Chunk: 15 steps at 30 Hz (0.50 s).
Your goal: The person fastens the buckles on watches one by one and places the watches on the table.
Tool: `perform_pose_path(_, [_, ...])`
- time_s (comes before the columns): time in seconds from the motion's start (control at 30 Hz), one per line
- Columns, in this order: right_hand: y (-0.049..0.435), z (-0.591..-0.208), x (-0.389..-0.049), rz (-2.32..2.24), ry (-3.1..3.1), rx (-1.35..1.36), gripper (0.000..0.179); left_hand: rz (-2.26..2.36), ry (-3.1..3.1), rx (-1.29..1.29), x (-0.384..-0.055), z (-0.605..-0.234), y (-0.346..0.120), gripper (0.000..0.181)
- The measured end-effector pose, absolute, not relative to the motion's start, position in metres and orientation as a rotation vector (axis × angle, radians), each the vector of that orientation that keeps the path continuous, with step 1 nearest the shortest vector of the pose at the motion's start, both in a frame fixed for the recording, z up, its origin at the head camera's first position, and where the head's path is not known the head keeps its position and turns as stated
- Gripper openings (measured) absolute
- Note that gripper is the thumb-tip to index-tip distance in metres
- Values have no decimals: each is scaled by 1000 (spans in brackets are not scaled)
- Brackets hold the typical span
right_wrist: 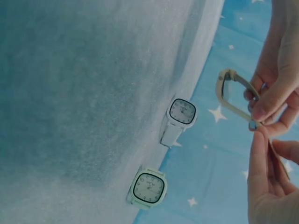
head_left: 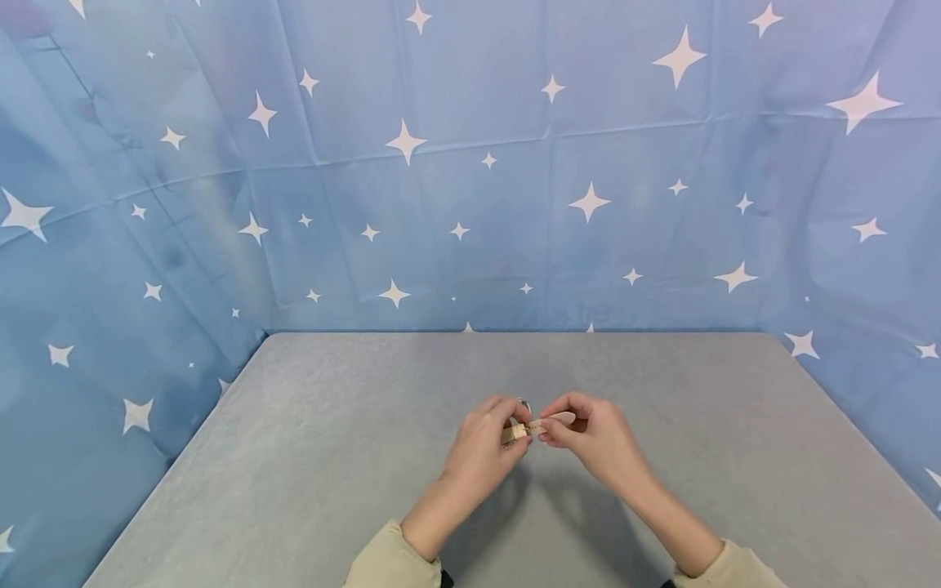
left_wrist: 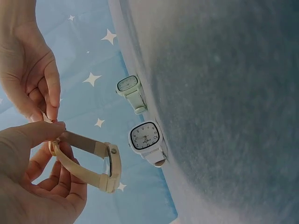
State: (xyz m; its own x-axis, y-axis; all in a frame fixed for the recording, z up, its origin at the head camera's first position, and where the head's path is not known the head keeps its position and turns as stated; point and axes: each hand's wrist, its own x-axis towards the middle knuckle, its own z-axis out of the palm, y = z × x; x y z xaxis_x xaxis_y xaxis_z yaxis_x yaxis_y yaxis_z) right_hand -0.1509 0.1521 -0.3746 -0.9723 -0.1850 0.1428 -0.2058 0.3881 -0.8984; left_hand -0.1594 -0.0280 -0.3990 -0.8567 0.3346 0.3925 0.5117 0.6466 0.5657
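Observation:
A cream wristwatch (left_wrist: 113, 169) is held up above the table, its band bent into a loop with the case at the far end. My left hand (head_left: 478, 445) pinches the band by the buckle between thumb and fingers. The free strap end (head_left: 564, 418) is pinched by my right hand (head_left: 599, 439), close beside the left. In the right wrist view, a small metal buckle (right_wrist: 252, 125) shows between both hands' fingertips. Fingers cover part of the strap around it.
A white watch (left_wrist: 145, 136) and a pale green watch (left_wrist: 128, 84) stand on the grey table (head_left: 331, 457), dials showing in both wrist views. Behind the table hangs a blue cloth (head_left: 485, 196) with white stars.

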Motion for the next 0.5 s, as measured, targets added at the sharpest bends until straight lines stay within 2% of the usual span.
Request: perform_pose_path(0.5, [152,-376,-152,1704,-2599,345,7,-1067,-2598,-690,-157,-398,-26,16])
